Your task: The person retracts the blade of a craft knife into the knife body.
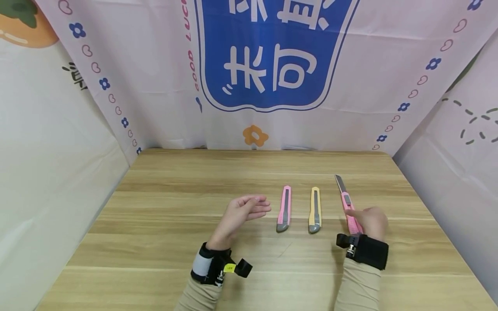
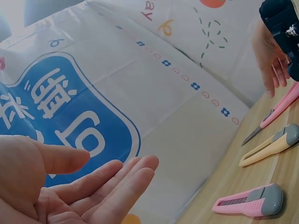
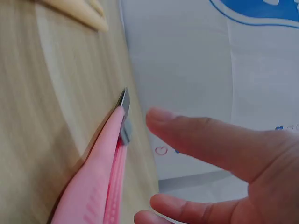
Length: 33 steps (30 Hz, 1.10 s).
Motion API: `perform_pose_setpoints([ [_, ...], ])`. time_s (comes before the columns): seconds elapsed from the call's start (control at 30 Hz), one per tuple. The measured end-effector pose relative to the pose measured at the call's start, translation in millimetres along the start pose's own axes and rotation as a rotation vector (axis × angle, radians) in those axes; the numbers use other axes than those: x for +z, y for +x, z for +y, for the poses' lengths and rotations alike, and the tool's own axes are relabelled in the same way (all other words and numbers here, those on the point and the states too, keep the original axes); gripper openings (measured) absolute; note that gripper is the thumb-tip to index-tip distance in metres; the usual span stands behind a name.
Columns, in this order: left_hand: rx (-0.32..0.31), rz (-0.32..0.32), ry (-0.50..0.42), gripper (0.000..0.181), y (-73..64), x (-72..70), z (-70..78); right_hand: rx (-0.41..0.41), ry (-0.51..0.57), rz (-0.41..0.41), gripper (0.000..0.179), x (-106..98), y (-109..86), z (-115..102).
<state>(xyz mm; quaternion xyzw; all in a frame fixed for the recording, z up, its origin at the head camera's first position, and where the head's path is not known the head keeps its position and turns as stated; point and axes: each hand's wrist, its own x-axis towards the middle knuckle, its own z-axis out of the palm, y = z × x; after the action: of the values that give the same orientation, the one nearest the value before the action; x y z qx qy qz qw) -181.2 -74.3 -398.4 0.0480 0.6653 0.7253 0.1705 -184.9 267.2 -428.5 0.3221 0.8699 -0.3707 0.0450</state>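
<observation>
Three box cutters lie on the wooden table in the head view: a pink one (image 1: 284,209), a yellow one (image 1: 315,210), and at the right another pink box cutter (image 1: 352,222) with its blade out. My right hand (image 1: 372,221) is beside that last cutter's handle. In the right wrist view a gap shows between the thumb (image 3: 187,135) and the cutter (image 3: 96,177), and the fingers are spread loosely. My left hand (image 1: 242,215) hovers left of the first pink cutter, holding nothing, its fingers fairly straight and palm partly turned up in the left wrist view.
The wooden table (image 1: 175,194) meets a printed white cloth (image 1: 167,86) at its back edge, and more cloth hangs at both sides. Black straps with small cameras are around both wrists. The bare blade (image 1: 340,183) points toward the table's back.
</observation>
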Motion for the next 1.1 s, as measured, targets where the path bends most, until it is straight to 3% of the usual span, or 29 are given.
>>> perform_pose_setpoints([
  [0.13,0.002,0.001,0.000,0.035,-0.5,0.8,0.7,0.066,-0.012,-0.046,0.068,-1.4,6.2,8.9],
  [0.37,0.007,0.001,0.014,0.035,-0.4,1.3,0.8,0.041,-0.075,-0.072,0.064,5.7,11.4,13.5],
  [0.73,0.009,-0.012,0.026,0.037,-0.3,0.8,1.1,0.044,-0.179,-0.017,0.046,16.2,10.4,9.5],
  [0.97,0.000,-0.002,0.007,0.036,-2.9,0.8,2.0,0.083,-0.175,-0.019,0.042,17.0,12.0,8.9],
  [1.1,0.000,0.005,0.000,0.036,-2.7,0.5,1.0,0.059,-0.173,0.001,0.039,16.6,11.5,9.8],
])
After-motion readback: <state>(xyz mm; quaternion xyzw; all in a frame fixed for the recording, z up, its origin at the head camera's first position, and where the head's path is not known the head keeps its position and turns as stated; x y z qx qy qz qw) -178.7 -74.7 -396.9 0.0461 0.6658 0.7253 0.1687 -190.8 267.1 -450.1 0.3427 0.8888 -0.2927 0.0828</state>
